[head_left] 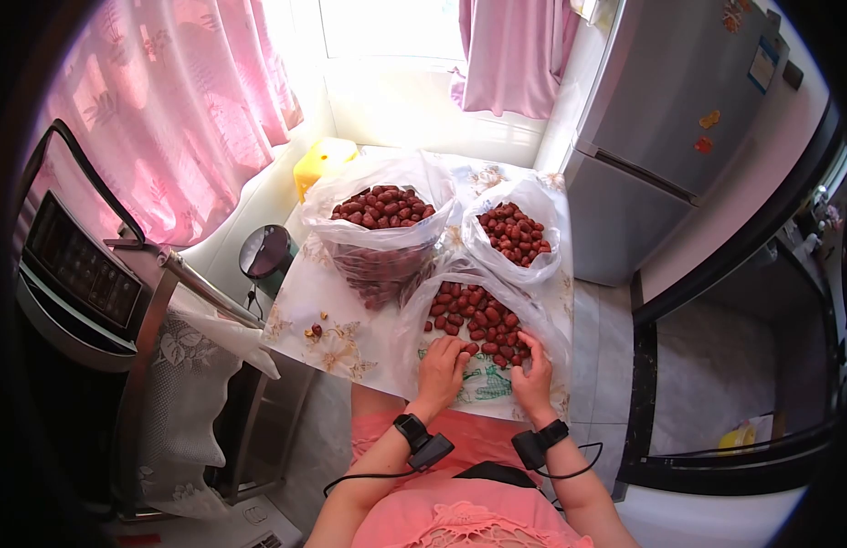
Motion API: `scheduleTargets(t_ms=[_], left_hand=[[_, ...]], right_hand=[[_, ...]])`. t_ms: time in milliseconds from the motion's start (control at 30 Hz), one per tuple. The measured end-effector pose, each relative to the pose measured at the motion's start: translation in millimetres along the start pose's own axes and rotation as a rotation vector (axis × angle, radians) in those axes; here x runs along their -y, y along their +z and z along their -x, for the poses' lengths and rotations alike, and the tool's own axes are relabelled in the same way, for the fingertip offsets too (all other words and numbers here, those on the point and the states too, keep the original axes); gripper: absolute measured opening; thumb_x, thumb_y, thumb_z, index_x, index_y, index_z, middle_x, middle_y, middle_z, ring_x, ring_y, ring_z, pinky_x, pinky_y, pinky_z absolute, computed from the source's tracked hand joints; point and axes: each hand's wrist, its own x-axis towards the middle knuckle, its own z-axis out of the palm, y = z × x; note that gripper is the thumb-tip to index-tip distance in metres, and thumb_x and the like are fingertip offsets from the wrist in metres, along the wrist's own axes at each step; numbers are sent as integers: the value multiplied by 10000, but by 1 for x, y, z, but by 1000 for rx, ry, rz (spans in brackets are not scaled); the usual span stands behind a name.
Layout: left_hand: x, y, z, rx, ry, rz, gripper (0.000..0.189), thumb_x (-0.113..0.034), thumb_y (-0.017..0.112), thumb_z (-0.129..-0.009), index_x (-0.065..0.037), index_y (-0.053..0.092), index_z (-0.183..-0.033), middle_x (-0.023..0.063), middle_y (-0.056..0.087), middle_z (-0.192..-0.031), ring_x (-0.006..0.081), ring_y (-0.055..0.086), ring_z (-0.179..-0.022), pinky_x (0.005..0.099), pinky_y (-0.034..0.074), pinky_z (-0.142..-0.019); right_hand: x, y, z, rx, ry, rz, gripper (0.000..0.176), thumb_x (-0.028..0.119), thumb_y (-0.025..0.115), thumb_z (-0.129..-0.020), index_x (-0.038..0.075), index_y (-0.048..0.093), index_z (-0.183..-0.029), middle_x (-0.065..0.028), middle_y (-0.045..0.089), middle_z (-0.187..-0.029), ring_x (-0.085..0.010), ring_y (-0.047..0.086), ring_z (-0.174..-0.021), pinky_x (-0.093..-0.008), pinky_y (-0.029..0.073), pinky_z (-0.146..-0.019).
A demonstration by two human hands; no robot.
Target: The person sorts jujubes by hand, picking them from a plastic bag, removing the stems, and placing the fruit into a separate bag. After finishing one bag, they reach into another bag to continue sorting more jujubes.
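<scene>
Red dates (483,315) lie in an open clear plastic bag (414,342) at the near side of the table. My left hand (440,373) rests at the bag's lower left, its fingers curled beside a date near the thumb; whether it grips that date is unclear. On the right, my right hand (533,374) touches the edge of the pile with its fingers apart. Behind stands a larger, full bag of dates (378,260) at the left. A smaller bag of dates (513,233) sits at the right.
The bags stand on a flowered tablecloth (296,301), with small date scraps (316,331) at its left. A yellow container (325,163) is at the back left. A grey refrigerator (661,137) stands right, a black appliance (81,265) left.
</scene>
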Motion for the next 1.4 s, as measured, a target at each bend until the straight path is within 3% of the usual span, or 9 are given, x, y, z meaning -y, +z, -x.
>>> scheduleTargets(t_ms=[167, 633, 1100, 1400], left_hand=[[0, -1, 1, 2, -5, 10, 147, -130, 575, -963, -17, 641, -1029, 140, 621, -1022, 362, 589, -970, 436, 477, -838], [2, 1, 1, 9, -4, -1, 136, -136, 578, -959, -24, 635, -1013, 135, 617, -1013, 359, 586, -968, 443, 473, -835], [2, 2, 2, -2, 8, -5, 135, -126, 595, -946, -22, 640, -1018, 133, 620, -1012, 355, 591, -962, 440, 480, -831], [0, 0, 1, 6, 4, 6, 128, -122, 604, -938, -20, 644, -1005, 133, 623, -1003, 357, 594, -956, 439, 480, -827]], right_hand=[[1, 0, 1, -2, 26, -7, 523, -50, 516, -750, 20, 598, -1261, -218, 659, -1239, -385, 624, -1188, -419, 476, -1032], [-4, 0, 1, 13, 54, -16, 474, -57, 526, -742, 25, 658, -1190, -200, 645, -1281, -369, 600, -1229, -409, 458, -1057], [-9, 3, 2, 4, 47, -43, 433, -78, 522, -738, 27, 680, -1127, -178, 638, -1302, -318, 632, -1179, -355, 538, -918], [-12, 3, 2, 5, 25, -23, 424, -80, 525, -737, 24, 688, -1114, -180, 641, -1303, -319, 634, -1176, -355, 538, -917]])
